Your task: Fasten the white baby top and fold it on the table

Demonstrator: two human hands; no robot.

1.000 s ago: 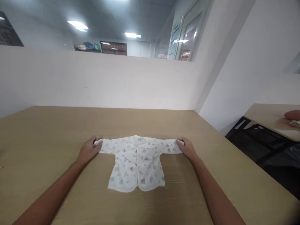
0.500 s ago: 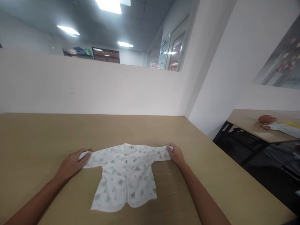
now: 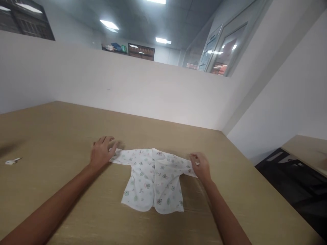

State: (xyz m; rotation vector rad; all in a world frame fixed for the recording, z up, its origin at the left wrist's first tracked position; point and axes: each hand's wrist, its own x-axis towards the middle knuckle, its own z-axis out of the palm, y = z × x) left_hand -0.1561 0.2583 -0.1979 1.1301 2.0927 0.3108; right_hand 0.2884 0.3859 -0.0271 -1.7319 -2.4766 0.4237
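Note:
A small white baby shirt (image 3: 153, 178) with a pale printed pattern lies flat on the wooden table (image 3: 63, 136), front up, sleeves spread to both sides. My left hand (image 3: 102, 152) rests with fingers spread on the end of its left sleeve, pressing rather than gripping. My right hand (image 3: 201, 166) is at the end of the right sleeve, fingers curled around the cuff.
A small white object (image 3: 11, 161) lies on the table at the far left. A white partition wall (image 3: 127, 88) runs along the table's far edge. To the right is a gap with dark frames and the corner of another table (image 3: 306, 149).
My left hand has opened and now lies flat on the sleeve end instead of gripping it. The view has swung left; the doll on the neighbouring table is out of sight.

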